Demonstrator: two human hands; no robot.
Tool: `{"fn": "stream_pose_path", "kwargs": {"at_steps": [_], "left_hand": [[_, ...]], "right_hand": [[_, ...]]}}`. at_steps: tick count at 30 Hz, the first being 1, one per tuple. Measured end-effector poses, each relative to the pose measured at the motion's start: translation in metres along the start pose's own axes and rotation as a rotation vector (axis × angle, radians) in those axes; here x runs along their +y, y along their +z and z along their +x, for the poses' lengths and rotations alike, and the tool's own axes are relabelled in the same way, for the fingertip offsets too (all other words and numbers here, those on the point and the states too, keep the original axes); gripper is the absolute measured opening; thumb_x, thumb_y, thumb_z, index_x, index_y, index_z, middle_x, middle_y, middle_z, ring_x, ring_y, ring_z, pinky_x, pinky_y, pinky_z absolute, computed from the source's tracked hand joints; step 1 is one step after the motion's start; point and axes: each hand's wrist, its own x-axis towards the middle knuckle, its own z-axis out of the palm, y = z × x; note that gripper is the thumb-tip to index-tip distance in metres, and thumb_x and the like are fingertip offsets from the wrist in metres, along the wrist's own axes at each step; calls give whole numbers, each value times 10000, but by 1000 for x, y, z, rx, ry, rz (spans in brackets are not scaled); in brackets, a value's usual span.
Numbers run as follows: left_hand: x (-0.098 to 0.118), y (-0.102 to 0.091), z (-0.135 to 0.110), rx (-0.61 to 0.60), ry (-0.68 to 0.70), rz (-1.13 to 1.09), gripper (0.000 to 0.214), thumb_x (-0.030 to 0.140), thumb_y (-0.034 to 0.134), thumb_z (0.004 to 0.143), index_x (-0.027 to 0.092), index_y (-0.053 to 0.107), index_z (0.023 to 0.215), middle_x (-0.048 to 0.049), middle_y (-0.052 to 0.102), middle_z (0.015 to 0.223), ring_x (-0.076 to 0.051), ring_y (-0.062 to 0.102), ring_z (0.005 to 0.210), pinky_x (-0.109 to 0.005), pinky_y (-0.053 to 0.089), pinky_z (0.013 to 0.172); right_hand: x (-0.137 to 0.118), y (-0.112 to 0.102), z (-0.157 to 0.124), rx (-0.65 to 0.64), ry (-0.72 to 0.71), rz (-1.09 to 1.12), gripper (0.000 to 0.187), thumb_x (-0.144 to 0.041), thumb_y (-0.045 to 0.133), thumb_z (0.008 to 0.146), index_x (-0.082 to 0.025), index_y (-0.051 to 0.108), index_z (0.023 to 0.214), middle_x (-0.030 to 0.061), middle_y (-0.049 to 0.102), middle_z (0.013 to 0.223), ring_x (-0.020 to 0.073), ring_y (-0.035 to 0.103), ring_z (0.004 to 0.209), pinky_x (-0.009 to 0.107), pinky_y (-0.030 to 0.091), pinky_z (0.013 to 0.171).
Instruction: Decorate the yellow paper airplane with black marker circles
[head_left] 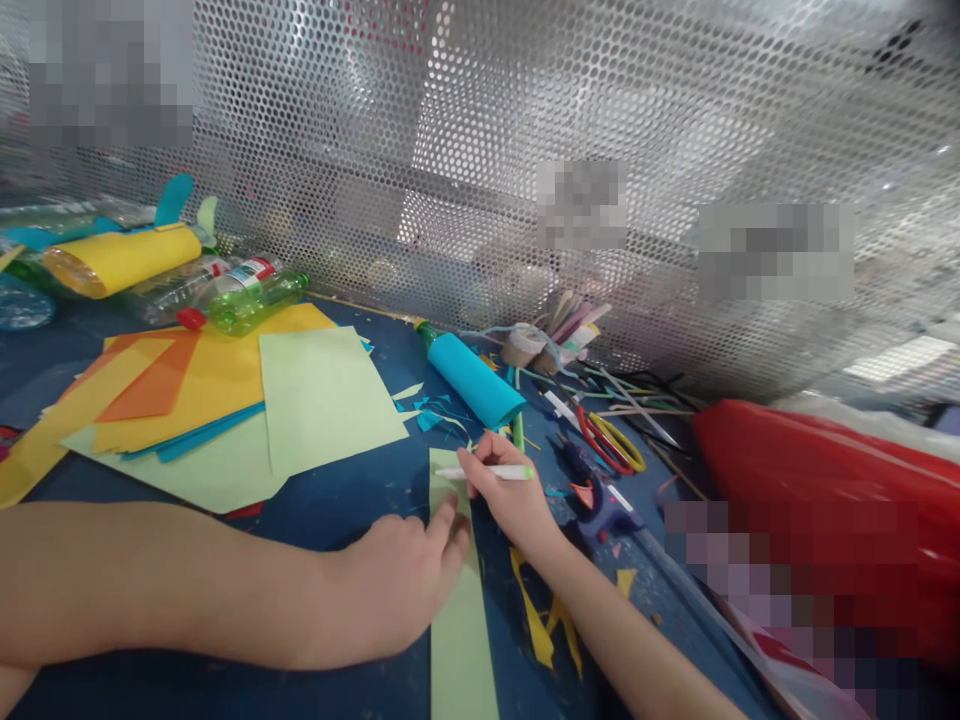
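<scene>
A long pale green paper strip [456,620] lies lengthwise on the blue table. My left hand [409,575] rests on its left side, fingers stretched out and pressing lightly on the paper. Near the strip's far end, my right hand [510,490] grips a white felt-tip pen with a green end [506,472]. The pen lies almost level, its tip pointing left over the strip; whether it touches the paper I cannot tell. Just beyond is a green bottle wrapped in blue paper [472,380], lying on its side.
Coloured paper sheets [202,390] are piled at left, with plastic bottles [251,295] and a yellow-wrapped bottle [127,258] behind. Scissors [611,440], a purple glue gun [604,505] and yellow scraps [536,620] lie at right, beside a red bag [810,470]. Perforated metal mesh [360,180] borders the back.
</scene>
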Motion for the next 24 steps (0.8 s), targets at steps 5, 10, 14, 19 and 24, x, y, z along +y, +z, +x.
{"fn": "stream_pose_path", "kwargs": {"at_steps": [5, 10, 14, 19, 24], "left_hand": [[-1, -2, 0, -1, 13, -5, 686, 166, 496, 807, 15, 297, 1446, -324, 380, 1427, -258, 677, 785, -357, 550, 558], [-1, 1, 1, -10, 5, 14, 708, 162, 521, 794, 46, 297, 1456, -313, 306, 1479, -240, 676, 784, -342, 547, 558], [-1, 2, 1, -17, 3, 22, 727, 197, 545, 798, 61, 290, 1465, -302, 297, 1489, -234, 677, 791, -332, 554, 573], [-2, 0, 0, -21, 13, 9, 744, 205, 561, 788, 38, 291, 1461, -316, 287, 1487, -246, 681, 782, -347, 565, 569], [-2, 2, 1, -16, 13, 20, 721, 190, 524, 799, 42, 289, 1464, -297, 256, 1508, -252, 684, 789, -360, 574, 574]], "right_hand": [[-2, -1, -2, 46, -21, 12, 324, -396, 623, 768, -243, 400, 590, -65, 474, 415, 114, 404, 420, 253, 329, 476], [-4, -7, -5, 340, -107, -89, 326, -300, 551, 767, -242, 316, 549, -80, 342, 451, 105, 323, 470, 252, 281, 486], [-6, -8, -4, 405, -119, -148, 296, -261, 512, 711, -245, 274, 536, -79, 273, 485, 102, 272, 499, 252, 253, 479], [-7, -7, -3, 395, -110, -186, 285, -287, 490, 694, -248, 262, 527, -76, 255, 490, 101, 266, 500, 251, 237, 471], [-6, -6, -3, 383, -98, -178, 291, -293, 497, 692, -249, 254, 539, -77, 254, 490, 102, 262, 504, 251, 240, 469]]}}
